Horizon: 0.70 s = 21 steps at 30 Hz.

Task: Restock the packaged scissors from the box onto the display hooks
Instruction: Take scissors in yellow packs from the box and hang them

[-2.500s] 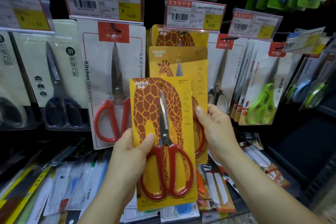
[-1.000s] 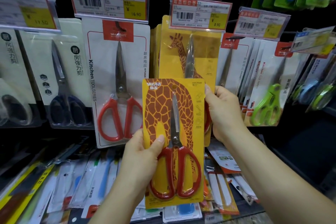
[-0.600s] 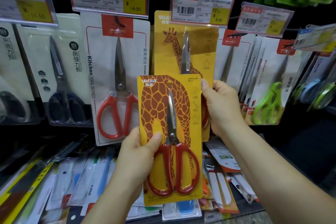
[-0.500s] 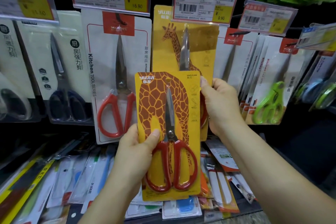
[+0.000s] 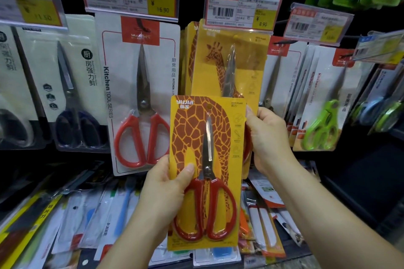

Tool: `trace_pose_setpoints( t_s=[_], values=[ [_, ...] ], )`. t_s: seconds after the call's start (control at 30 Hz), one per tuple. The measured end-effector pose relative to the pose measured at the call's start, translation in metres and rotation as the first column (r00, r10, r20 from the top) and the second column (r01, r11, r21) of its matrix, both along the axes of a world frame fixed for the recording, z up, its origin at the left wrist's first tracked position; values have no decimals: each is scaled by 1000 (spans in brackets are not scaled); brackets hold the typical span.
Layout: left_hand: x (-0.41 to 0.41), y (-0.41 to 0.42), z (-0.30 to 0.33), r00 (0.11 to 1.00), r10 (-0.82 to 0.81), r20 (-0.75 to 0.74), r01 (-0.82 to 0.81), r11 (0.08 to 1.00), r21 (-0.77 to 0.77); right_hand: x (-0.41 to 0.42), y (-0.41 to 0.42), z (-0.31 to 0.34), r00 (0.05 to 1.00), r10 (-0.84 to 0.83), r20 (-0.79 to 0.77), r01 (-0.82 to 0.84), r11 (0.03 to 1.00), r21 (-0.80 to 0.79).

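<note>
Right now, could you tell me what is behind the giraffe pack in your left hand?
Behind the held giraffe pack, matching hung giraffe packs show above it, gripped by the right hand. Their scissor handles are mostly covered, and the hook itself is hidden.

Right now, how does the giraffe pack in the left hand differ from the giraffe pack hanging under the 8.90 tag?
1. The held pack is off the hook, gripped by the left hand; the hanging pack sits on its hook, with the right hand gripping its lower edge.
2. The held pack shows giraffe body and legs; the hanging pack shows head and neck.
3. The held pack is fully visible; the hanging pack's lower half is hidden.

Both are yellow, with red-handled scissors.
</note>
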<state>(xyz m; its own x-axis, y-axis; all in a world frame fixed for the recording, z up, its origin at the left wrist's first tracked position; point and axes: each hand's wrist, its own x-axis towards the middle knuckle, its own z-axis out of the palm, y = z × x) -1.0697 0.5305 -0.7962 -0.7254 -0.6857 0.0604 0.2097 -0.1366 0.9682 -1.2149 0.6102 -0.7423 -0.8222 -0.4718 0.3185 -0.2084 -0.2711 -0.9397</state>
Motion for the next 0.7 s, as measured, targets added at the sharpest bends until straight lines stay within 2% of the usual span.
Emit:
trace_pose_setpoints(
  t_s=[0.2,0.4,0.57,0.7],
  values=[
    [-1,-4,3,998,49,-42,-49,999,6,0,-8,16,999,-12,-45,12,1000,-14],
    [-4,1,6,996,49,-68,-49,999,-3,-6,-7,17,1000,-20,-13,19,1000,-23],
    [-5,2,4,999,21,-47,-21,1000,1,-9,-1,3,998,-38,50,39,999,-19],
    [-3,-2,0,999,25,-22,-25,1000,8,-4,-1,1,999,-31,19,31,1000,-4]
  ],
)
